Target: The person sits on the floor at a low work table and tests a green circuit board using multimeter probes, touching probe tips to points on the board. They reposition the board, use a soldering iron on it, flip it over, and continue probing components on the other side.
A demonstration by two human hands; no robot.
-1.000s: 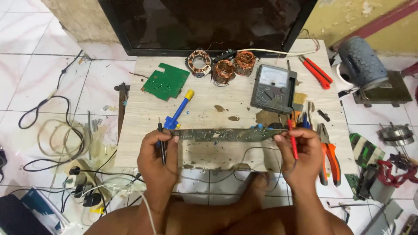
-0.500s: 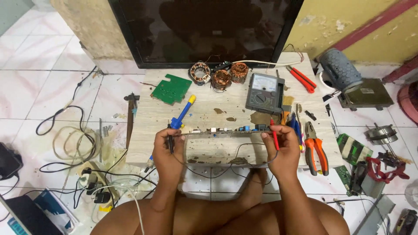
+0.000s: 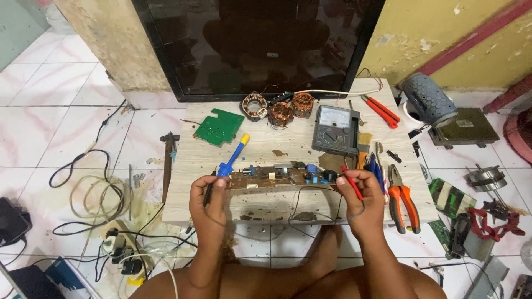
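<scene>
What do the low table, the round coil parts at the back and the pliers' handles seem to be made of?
The low table looks like pale wood-grain laminate over board, going by its streaked pattern. The round coil parts look like copper wire wound on metal cores: shiny reddish-brown turns. The pliers' handles seem coated in orange plastic or rubber, smooth and bright.

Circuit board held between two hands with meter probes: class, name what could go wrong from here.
1. The left hand grips both the black probe and the circuit board, so the tip may slip across neighbouring parts.
2. The right hand does likewise with the red probe; its loose lead could snag.
3. The board is raised off the wooden table, supported only at its ends, so it might tilt or drop.
</scene>
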